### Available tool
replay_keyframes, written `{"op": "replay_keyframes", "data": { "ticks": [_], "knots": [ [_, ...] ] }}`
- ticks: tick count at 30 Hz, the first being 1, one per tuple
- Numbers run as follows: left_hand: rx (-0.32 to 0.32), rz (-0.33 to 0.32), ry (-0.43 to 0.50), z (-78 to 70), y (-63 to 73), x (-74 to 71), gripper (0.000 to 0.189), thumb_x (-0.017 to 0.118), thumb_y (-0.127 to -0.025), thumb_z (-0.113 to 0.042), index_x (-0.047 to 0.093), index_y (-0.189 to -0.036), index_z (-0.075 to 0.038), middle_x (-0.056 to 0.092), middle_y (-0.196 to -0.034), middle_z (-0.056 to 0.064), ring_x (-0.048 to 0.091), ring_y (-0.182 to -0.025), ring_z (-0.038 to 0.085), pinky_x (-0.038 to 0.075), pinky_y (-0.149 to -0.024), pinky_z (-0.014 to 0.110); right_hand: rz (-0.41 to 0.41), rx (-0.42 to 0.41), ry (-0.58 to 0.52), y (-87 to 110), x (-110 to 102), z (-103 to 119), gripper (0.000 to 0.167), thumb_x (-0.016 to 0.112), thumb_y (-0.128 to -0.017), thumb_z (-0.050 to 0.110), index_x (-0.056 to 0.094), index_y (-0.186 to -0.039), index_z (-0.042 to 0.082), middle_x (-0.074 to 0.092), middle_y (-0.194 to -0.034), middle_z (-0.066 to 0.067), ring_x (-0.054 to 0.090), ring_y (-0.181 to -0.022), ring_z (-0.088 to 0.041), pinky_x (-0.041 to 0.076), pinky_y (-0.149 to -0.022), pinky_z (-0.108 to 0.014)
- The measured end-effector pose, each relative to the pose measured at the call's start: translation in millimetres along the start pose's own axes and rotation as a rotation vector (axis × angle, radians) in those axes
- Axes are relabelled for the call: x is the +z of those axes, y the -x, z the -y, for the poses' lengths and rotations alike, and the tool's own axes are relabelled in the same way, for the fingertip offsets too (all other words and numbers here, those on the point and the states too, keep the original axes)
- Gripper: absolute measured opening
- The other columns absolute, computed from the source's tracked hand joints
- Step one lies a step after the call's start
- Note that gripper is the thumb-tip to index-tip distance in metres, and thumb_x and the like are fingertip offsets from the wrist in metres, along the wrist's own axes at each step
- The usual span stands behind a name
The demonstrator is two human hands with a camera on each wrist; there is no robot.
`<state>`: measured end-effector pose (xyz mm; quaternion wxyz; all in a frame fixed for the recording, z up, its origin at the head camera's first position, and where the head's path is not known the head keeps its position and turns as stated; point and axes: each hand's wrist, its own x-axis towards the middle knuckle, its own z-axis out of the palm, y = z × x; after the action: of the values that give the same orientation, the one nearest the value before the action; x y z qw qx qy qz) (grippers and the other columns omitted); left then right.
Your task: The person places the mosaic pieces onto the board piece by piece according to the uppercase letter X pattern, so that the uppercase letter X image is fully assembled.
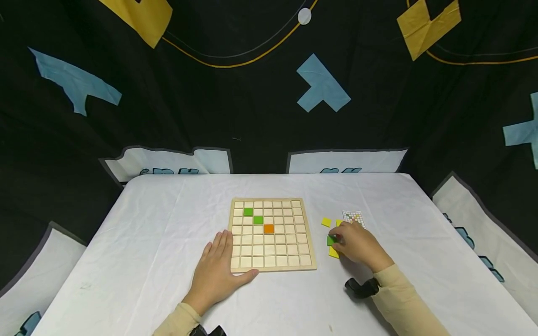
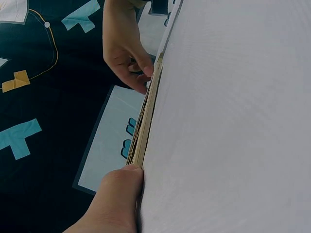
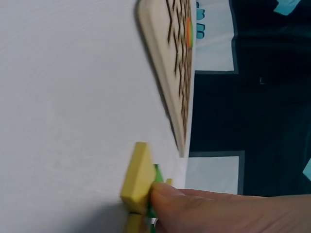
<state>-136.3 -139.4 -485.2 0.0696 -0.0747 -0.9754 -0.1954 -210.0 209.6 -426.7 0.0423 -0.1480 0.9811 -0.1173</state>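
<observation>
A wooden grid board [image 1: 272,269] lies on the white table; two green tiles [image 1: 248,212] and one orange tile [image 1: 269,228] sit in its squares, stepping down diagonally. My left hand [image 1: 216,275] rests flat at the board's near left corner, fingers along its left side and thumb on the front edge. Right of the board, my right hand [image 1: 357,245] pinches a loose green tile [image 1: 330,241] between thumb and fingers, low over the table. A yellow tile [image 3: 138,175] lies right by the thumb. The fingers partly hide these tiles.
Another yellow tile [image 1: 326,222] lies beyond the right hand, with one more partly covered by it. A small card [image 1: 354,216] printed with a coloured grid is behind that hand. Black curtains hang past the white table's [image 1: 126,261] far edge.
</observation>
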Motion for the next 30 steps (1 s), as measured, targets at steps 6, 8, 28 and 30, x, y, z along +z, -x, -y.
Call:
{"op": "replay_keyframes", "data": {
  "ticks": [6,8,28,30],
  "knots": [
    [-0.003,0.006,0.011,-1.0,0.7,-1.2,0.124,0.058,-0.075,-0.083,0.023,-0.154,0.006,0.022,-0.163,0.02,0.02,-0.153,0.036,0.018,-0.124,0.054,-0.016,0.013,-0.089,-0.7,5,-4,0.013,0.079,-0.084,0.014,0.072,-0.095,0.013,0.064,-0.093,0.001,0.056,-0.091,-0.019,0.051,-0.089,-0.045],
    [-0.004,0.005,0.011,-1.1,0.6,-1.4,0.124,0.058,-0.075,-0.083,0.023,-0.155,0.005,0.022,-0.163,0.02,0.02,-0.153,0.036,0.018,-0.124,0.054,-0.014,0.024,-0.134,-2.2,6,-5,0.012,0.078,-0.085,0.014,0.068,-0.091,0.015,0.063,-0.089,0.003,0.054,-0.084,-0.016,0.05,-0.077,-0.038],
    [-0.014,0.015,0.005,-0.3,-0.9,-1.3,0.125,0.059,-0.075,-0.083,0.022,-0.154,0.006,0.022,-0.163,0.02,0.02,-0.153,0.036,0.017,-0.124,0.053,-0.088,-0.163,-0.367,-34.0,32,65,0.011,0.075,-0.09,0.021,0.066,-0.097,0.022,0.062,-0.081,0.011,0.052,-0.071,-0.007,0.045,-0.067,-0.024],
    [-0.014,0.013,0.004,-0.3,-1.1,-1.5,0.124,0.059,-0.075,-0.082,0.022,-0.154,0.006,0.022,-0.163,0.02,0.02,-0.153,0.036,0.017,-0.124,0.053,-0.079,-0.173,-0.378,-36.3,35,71,0.011,0.074,-0.09,0.022,0.066,-0.097,0.023,0.061,-0.08,0.012,0.053,-0.072,-0.007,0.046,-0.068,-0.025]
  ]
}}
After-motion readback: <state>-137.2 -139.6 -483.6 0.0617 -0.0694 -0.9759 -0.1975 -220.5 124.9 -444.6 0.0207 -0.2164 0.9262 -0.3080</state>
